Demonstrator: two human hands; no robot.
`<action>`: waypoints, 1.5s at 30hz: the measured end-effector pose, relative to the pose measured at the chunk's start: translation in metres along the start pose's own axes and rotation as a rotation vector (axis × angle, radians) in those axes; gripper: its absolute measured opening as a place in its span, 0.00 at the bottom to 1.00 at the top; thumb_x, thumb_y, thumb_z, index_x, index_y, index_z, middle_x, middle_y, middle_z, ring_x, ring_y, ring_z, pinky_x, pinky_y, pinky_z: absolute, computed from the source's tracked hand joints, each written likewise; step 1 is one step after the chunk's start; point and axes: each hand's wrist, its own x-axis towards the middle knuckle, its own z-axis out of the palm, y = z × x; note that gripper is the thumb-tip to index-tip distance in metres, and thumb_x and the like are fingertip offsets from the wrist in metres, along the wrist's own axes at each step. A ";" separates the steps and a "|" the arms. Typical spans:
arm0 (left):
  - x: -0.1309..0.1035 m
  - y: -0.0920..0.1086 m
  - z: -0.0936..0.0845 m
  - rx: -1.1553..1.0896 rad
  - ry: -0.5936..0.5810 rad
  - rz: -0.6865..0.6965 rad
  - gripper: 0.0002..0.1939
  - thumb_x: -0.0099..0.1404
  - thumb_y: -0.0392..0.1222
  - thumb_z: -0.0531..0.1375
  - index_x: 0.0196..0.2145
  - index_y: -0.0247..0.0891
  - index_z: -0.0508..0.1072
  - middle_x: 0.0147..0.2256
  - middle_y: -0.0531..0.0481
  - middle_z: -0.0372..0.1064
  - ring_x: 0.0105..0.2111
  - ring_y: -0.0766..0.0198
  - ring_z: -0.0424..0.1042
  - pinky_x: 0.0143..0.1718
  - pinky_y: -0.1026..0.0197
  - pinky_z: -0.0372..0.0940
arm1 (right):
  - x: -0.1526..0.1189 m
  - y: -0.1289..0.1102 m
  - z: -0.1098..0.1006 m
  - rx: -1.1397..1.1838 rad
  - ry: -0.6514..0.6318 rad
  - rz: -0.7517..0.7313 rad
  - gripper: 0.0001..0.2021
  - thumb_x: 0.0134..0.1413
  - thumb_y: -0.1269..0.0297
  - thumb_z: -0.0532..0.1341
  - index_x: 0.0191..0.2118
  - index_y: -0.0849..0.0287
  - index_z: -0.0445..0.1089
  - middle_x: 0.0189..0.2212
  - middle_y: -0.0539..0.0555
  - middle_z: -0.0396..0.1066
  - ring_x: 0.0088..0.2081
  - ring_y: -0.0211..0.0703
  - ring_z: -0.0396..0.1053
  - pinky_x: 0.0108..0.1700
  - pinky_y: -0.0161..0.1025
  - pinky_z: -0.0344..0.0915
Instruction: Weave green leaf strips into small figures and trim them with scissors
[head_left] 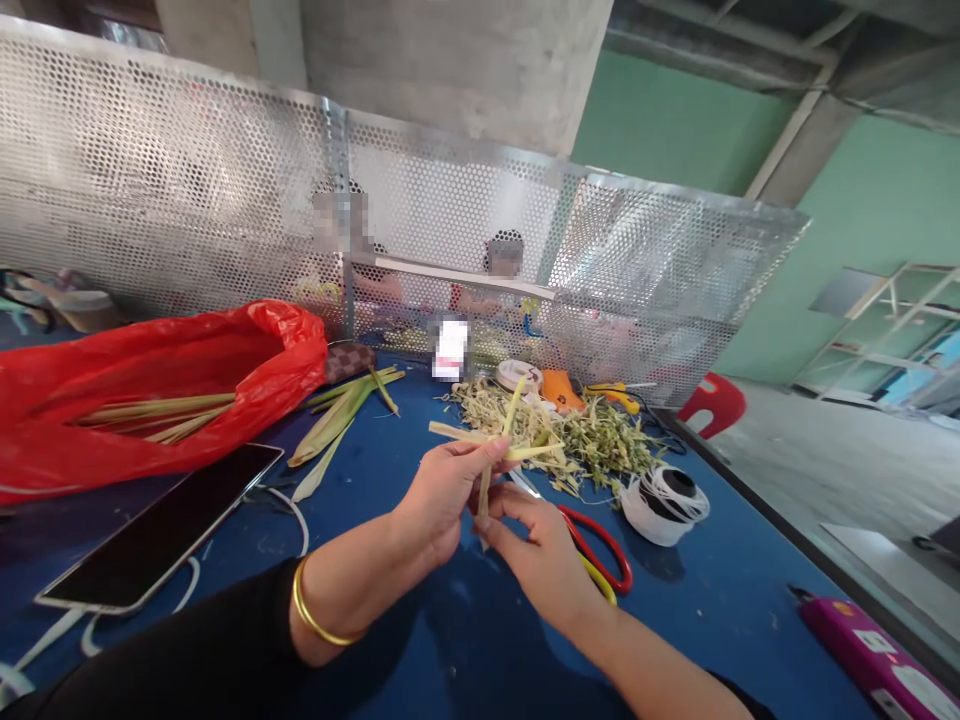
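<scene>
Pale yellow-green leaf strips cross one another between my two hands, over the blue tabletop. My left hand, with a gold bangle at the wrist, pinches the strips where they cross. Below that crossing, my right hand grips a strip end that hangs down, between thumb and fingers. Scissors with red and yellow handles lie on the table just beyond my right hand, their blades partly hidden by it. A heap of leaf trimmings spreads behind the hands.
At left are an open red plastic bag with long leaves, loose leaves and a tablet with a white cable. A white string spool and a purple box stand right. Behind a perforated metal screen people sit; a lit phone leans there.
</scene>
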 end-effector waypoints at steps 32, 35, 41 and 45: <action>-0.003 0.000 -0.001 0.313 -0.192 0.013 0.11 0.46 0.41 0.68 0.26 0.32 0.77 0.22 0.50 0.70 0.19 0.71 0.63 0.17 0.67 0.51 | 0.002 -0.001 0.000 0.195 0.002 0.177 0.08 0.52 0.68 0.56 0.25 0.60 0.69 0.22 0.49 0.66 0.30 0.40 0.64 0.35 0.35 0.61; -0.004 0.001 0.000 0.311 -0.130 0.084 0.11 0.47 0.41 0.68 0.29 0.33 0.77 0.22 0.51 0.70 0.19 0.70 0.63 0.17 0.67 0.53 | 0.002 0.001 0.001 0.149 0.011 0.155 0.07 0.52 0.68 0.56 0.27 0.61 0.70 0.23 0.50 0.67 0.30 0.40 0.64 0.35 0.35 0.61; -0.004 0.006 0.000 0.335 -0.072 0.103 0.14 0.45 0.41 0.69 0.31 0.36 0.78 0.21 0.54 0.69 0.17 0.70 0.61 0.13 0.68 0.51 | -0.001 -0.003 -0.001 0.114 -0.040 0.167 0.08 0.53 0.66 0.57 0.26 0.60 0.69 0.21 0.49 0.65 0.29 0.39 0.63 0.34 0.35 0.61; -0.003 0.007 -0.001 0.333 -0.066 0.104 0.18 0.45 0.41 0.69 0.36 0.38 0.78 0.21 0.54 0.70 0.18 0.69 0.64 0.16 0.68 0.56 | -0.001 -0.005 0.001 0.093 -0.041 0.160 0.09 0.54 0.65 0.56 0.26 0.60 0.69 0.23 0.49 0.67 0.29 0.39 0.64 0.34 0.34 0.61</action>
